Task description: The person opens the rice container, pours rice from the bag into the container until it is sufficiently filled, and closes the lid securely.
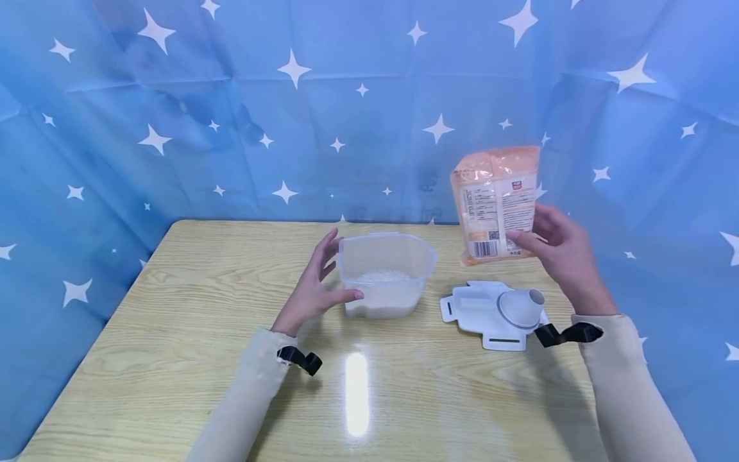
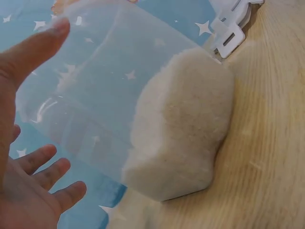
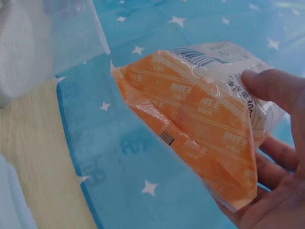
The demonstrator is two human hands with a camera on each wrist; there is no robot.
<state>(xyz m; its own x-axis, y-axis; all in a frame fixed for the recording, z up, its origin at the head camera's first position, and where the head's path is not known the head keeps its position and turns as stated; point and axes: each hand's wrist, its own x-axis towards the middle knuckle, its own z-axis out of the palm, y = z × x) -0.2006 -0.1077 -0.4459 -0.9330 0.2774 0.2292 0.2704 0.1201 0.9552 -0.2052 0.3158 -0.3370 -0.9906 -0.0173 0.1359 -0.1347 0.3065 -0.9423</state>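
The left hand [image 1: 312,292], fingers relaxed, steadies the rice container [image 1: 385,273], while the right hand [image 1: 562,253] grips the orange packet [image 1: 498,202] upright, clear of the lid [image 1: 496,312].

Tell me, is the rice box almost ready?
Partly. The clear container already has white rice in its bottom. The left hand steadies it while the right hand holds the orange packet up. The white lid is not on yet; it lies beside it.

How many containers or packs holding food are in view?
2. A clear plastic tub part full of white grains stands mid-table at the left hand. An orange packet is held upright off the table by the right hand. None seems hidden.
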